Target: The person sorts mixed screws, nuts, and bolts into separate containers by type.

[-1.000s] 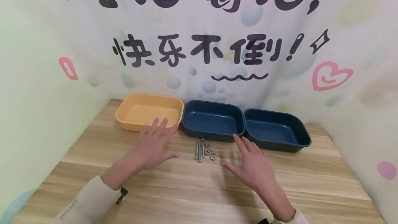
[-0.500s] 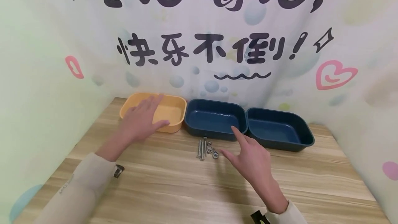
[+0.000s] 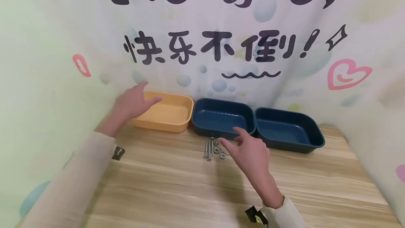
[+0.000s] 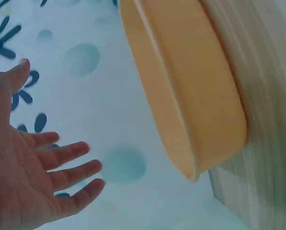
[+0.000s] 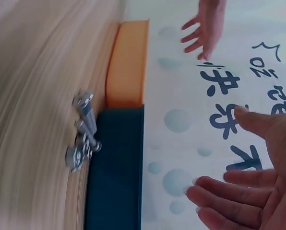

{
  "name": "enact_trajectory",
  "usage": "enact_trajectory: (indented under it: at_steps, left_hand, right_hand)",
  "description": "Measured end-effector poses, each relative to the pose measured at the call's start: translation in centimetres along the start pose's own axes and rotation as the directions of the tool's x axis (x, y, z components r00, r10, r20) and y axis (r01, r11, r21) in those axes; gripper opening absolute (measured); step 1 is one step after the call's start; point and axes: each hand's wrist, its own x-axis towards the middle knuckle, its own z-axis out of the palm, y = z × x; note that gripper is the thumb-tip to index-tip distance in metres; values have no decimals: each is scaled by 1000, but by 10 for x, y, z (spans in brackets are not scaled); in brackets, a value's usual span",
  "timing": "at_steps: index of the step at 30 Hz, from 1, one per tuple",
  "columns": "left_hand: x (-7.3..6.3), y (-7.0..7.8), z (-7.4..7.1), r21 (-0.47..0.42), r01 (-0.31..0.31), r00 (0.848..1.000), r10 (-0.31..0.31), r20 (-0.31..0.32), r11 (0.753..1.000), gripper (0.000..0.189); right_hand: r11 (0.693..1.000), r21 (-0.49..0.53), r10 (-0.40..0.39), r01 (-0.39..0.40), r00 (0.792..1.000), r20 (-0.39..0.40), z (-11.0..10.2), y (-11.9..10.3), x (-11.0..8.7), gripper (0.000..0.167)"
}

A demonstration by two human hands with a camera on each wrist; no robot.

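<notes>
My left hand [image 3: 130, 102] hovers above the left end of the orange bin [image 3: 169, 112]. Its fingers are spread in the left wrist view, and nothing lies in the palm [image 4: 23, 187]. Several silver bolts [image 3: 207, 149] lie side by side on the table, in front of the middle dark blue bin [image 3: 221, 118]. Beside them on the right are several nuts [image 3: 222, 155]. My right hand [image 3: 251, 154] hangs just right of this hardware, raised over the table, thumb and index finger apart and holding nothing. The right wrist view shows its fingers [image 5: 229, 201] loosely bent.
Another dark blue bin [image 3: 286, 131] stands at the right, touching the middle one. All three bins form a row at the back of the wooden table [image 3: 177, 185], against a printed cloth [image 3: 202, 69] with black lettering.
My left hand has moved left and away from me, from before the orange bin to above its left end. My right hand's fingers have drawn in somewhat. The bolts and nuts have not moved.
</notes>
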Motion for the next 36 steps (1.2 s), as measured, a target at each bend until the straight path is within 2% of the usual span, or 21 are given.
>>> enact_trajectory:
  at_steps: [3, 8, 14, 16, 18, 22, 26, 29, 33, 36]
  left_hand:
    - [9, -8, -7, -50, 74, 996, -71, 44, 996, 106]
    - [24, -21, -17, -121, 158, 983, -145, 112, 980, 104]
    - [38, -42, -18, -161, 172, 976, -146, 162, 972, 90]
    - [42, -48, -17, -165, 195, 967, -161, 197, 967, 92]
    - [44, -55, -15, -188, 247, 947, -197, 252, 951, 94]
    - [47, -68, -13, -235, 359, 897, -263, 355, 903, 101]
    - [47, -77, -12, -282, 413, 873, -287, 395, 866, 99]
    - [48, -82, -11, -310, 466, 845, -313, 434, 829, 97]
    - [48, -89, -8, -314, 530, 805, -350, 479, 788, 97]
    - [45, -92, -6, -329, 559, 788, -365, 496, 761, 96]
  right_hand:
    - [988, 91, 119, -126, 989, 83, -2, -4, 3, 69]
    - [954, 172, 217, -245, 962, 167, -2, -6, 9, 70]
    - [895, 252, 294, -368, 911, 289, 3, -5, 16, 67]
    - [881, 269, 302, -390, 900, 316, 6, -4, 18, 67]
    - [869, 282, 307, -406, 890, 337, 9, -4, 20, 65]
    - [850, 291, 322, -438, 871, 371, 16, -3, 21, 58]
    - [828, 306, 337, -470, 853, 398, 24, -2, 20, 53]
    - [816, 318, 339, -483, 845, 414, 33, -1, 19, 52]
    - [816, 300, 345, -494, 833, 434, 45, -1, 17, 47]
    - [814, 290, 349, -503, 823, 448, 53, -1, 15, 46]
